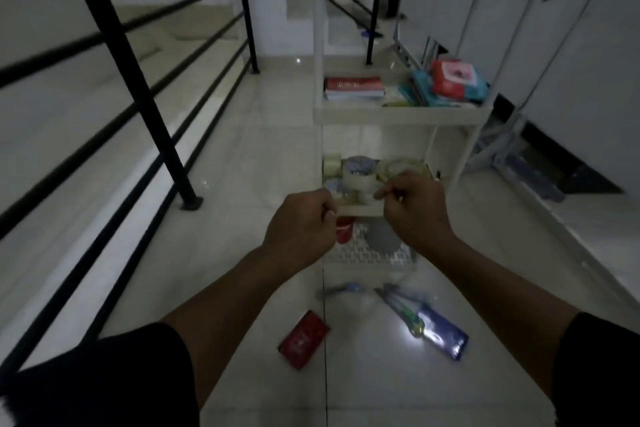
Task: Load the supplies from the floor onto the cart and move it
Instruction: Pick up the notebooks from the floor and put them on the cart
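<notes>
Cart (398, 114) rim is gripped by left hand (301, 229) and right hand (412, 208), red packet (304, 338) and blue pouch (440, 333) left on floor (242, 184); those are best loaded before rolling.

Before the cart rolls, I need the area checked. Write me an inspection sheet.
Surface: glossy tiled floor, dimly lit.
Job's things: white cart with books and packets on one shelf, tape rolls on the shelf below; red packet and blue packet on the floor.
Clutter: nothing seen.
Grippers: left hand and right hand grip the cart's shelf edge, fingers curled.
Cables: nothing seen.
Surroundings: black railing on the left, white wall right.
</notes>
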`<state>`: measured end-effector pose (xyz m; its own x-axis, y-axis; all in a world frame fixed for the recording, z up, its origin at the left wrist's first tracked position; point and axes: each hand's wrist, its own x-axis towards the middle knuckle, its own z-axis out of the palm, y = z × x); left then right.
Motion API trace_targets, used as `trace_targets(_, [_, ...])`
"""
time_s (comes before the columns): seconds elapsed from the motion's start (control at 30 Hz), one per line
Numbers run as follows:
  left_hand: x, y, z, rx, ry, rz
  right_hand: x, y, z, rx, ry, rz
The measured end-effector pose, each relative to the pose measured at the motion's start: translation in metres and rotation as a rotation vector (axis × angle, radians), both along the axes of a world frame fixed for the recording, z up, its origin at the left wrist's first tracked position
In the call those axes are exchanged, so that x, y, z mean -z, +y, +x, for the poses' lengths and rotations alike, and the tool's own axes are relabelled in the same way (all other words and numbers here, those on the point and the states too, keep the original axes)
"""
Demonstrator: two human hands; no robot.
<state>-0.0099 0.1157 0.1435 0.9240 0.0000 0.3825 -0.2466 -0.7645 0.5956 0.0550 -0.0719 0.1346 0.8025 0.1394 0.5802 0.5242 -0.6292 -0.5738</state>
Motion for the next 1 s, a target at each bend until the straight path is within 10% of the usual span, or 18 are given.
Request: trace_targets(1.0, [0.275, -0.033, 0.018, -0.111, 0.76, 0.085, 0.289, -0.133, -0.024, 0.339, 0.666, -0.233])
